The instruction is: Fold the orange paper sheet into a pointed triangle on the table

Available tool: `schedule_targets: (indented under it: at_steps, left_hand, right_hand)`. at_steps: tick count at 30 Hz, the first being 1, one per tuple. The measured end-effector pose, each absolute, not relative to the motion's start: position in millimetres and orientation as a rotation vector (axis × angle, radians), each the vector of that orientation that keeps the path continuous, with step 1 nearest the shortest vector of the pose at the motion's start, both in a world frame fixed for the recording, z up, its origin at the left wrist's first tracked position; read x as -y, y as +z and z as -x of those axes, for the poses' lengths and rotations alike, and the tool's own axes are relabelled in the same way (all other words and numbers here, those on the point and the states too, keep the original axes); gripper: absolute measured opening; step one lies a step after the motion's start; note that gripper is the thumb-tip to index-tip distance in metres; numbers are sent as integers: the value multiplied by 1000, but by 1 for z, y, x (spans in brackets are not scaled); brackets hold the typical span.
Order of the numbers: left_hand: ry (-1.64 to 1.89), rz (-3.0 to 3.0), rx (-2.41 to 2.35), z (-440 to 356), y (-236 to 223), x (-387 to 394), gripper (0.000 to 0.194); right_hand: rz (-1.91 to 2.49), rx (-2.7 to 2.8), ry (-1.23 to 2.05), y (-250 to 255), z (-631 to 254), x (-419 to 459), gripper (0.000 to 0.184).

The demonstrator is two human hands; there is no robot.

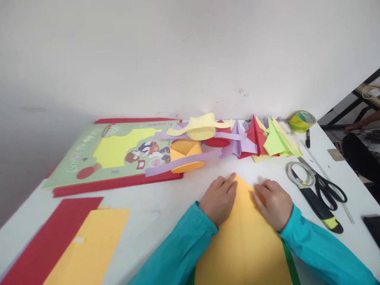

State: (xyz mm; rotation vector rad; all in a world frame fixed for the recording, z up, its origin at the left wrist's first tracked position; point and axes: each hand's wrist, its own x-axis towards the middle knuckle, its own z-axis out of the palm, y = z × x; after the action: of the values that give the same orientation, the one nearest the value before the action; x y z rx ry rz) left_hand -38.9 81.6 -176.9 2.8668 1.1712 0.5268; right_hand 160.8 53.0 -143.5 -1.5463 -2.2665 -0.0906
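Note:
A sheet of orange paper [242, 241] lies in front of me, its far end folded to a point and a crease running down its middle. My left hand [219, 198] rests on the left slanted edge, index finger at the tip, fingers pressed onto the paper. On the opposite slanted edge, my right hand [274, 202] is closed, with thumb and curled fingers at the paper's margin. Green strips of something beneath show along both sides of the sheet near me.
Folded paper planes [257, 136] and paper-loop models [187, 154] stand along the wall. A paper pack [86, 158] and orange sheets [92, 237] lie left. Scissors [328, 190], a tape roll [301, 175], a utility knife [319, 208] and yellow-green tape [301, 120] are right.

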Motion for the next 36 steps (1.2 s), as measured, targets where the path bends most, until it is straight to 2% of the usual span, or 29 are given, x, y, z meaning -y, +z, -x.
schedule_targets:
  at_steps: [4, 12, 22, 30, 33, 36]
  left_hand:
    - [480, -2893, -1173, 38, -171, -84, 32]
    - [484, -2786, -1189, 43, -169, -83, 35]
    - [388, -2752, -1114, 47, -168, -86, 52]
    - [344, -2790, -1124, 47, -169, -87, 57]
    - [360, -2777, -1117, 48, -169, -87, 57]
    - [350, -2786, -1125, 48, -168, -86, 57]
  right_hand:
    - [1761, 2327, -95, -140, -165, -45, 35]
    - [1955, 2317, 59, -140, -164, -49, 28]
    - [1853, 2378, -135, -141, -163, -52, 36]
    - [1923, 2254, 110, -139, -158, -49, 25]
    - [1839, 2284, 21, -138, -158, -44, 28]
    - [1740, 2354, -95, -134, -155, -38, 18]
